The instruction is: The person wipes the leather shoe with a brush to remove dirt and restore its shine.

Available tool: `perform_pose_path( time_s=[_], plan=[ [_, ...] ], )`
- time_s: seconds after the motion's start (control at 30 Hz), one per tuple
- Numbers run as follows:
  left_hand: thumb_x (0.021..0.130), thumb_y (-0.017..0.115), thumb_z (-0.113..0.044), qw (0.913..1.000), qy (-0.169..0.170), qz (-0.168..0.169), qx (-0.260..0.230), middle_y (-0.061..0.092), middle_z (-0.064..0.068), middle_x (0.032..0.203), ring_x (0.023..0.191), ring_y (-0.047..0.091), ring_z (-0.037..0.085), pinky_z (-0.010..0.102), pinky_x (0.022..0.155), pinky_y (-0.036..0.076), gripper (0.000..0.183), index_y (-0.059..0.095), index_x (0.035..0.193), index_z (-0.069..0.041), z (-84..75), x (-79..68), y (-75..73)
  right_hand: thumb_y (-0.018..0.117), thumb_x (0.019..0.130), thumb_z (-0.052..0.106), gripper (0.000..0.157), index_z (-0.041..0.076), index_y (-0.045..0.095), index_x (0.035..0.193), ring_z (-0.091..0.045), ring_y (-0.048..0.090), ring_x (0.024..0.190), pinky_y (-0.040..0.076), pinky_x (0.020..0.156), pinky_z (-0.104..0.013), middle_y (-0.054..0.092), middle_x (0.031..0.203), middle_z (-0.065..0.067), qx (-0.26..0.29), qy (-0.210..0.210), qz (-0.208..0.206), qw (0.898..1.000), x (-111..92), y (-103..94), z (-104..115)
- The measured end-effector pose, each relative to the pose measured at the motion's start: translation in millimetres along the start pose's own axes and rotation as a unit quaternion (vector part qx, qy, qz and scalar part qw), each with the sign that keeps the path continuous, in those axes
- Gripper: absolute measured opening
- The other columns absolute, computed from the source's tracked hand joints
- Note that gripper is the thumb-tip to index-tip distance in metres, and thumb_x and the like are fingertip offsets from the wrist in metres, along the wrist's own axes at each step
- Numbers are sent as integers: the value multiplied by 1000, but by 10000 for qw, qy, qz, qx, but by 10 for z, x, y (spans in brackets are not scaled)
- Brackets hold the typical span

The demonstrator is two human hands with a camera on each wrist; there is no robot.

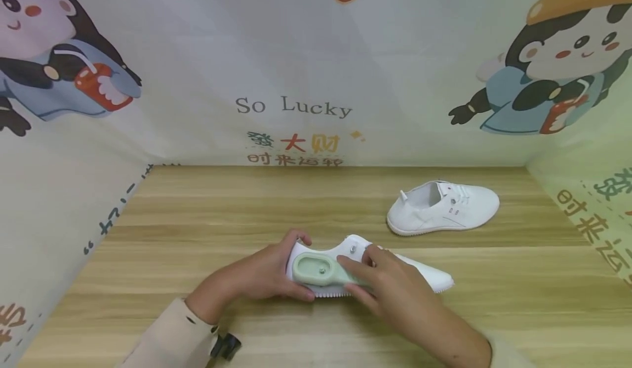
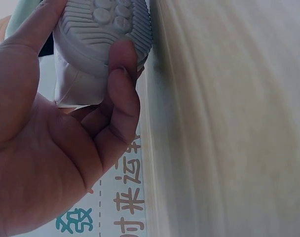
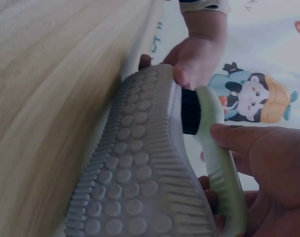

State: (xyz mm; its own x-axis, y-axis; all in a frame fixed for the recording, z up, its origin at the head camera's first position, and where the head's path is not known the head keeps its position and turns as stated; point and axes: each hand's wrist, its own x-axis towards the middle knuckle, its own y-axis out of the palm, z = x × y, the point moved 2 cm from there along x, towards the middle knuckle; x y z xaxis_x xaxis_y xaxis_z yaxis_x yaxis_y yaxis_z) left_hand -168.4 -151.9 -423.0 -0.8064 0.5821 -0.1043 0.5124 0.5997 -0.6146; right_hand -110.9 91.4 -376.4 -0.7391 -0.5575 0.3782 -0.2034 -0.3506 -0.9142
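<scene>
1. Nearest, with the clock face centred on the held white shoe, a pale left sleeve comes in from 8 o'clock and a pale right sleeve from 4.
2. Of the two hands, the right hand is closed around the handle of a green brush, whose oval head points to 9 o'clock. Its dark bristles meet the shoe's upper near the heel.
3. The left hand curls part-way around the heel at 9 o'clock, thumb and fingers on opposite edges, probably to brace the shoe against the brush's push.
4. The shoe lies tipped on its side above the wooden bench, toe towards 4 o'clock, sole facing the wearer; this seems chosen to turn its side panel up to the bristles.
5. Farther off, at 2 o'clock, a second white shoe stands upright on the bench, toe towards 3, perhaps set there to leave working room.
6. Farthest, at 12, hangs a printed backdrop reading "So Lucky".
</scene>
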Motion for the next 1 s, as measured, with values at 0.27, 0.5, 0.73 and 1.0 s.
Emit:
perform_pose_path(
  time_s=[0.27,0.5,0.73,1.0],
  plan=[
    [72,90,-38,9998,-36,34,-182,64,0,108,96,61,14,36,91,45,89,33,135,-12,6,-20,14,78,85,35,43,26,70,127,-6,46,72,42,59,-20,54,89,6,50,92,133,9999,62,52,60],
    [71,91,-38,10000,-17,11,-13,63,2,106,91,60,15,31,82,48,90,33,135,-12,-34,6,-26,79,85,35,42,28,70,126,-6,47,71,42,60,-20,54,89,6,-64,172,55,9998,11,-46,-22],
    [71,91,-39,9998,-173,8,-16,60,5,105,86,60,16,31,75,51,90,34,135,-13,-32,-12,8,84,80,32,44,26,73,121,-5,48,70,41,57,-20,54,88,7,-276,111,-252,9992,-157,-153,-151],
    [71,90,-41,9995,-300,-48,41,60,7,103,85,60,17,32,76,50,88,34,135,-16,-24,-22,-5,83,80,32,45,27,72,123,-2,44,69,38,55,-20,54,90,9,-417,287,-258,9984,-348,-283,-336]
  ],
)
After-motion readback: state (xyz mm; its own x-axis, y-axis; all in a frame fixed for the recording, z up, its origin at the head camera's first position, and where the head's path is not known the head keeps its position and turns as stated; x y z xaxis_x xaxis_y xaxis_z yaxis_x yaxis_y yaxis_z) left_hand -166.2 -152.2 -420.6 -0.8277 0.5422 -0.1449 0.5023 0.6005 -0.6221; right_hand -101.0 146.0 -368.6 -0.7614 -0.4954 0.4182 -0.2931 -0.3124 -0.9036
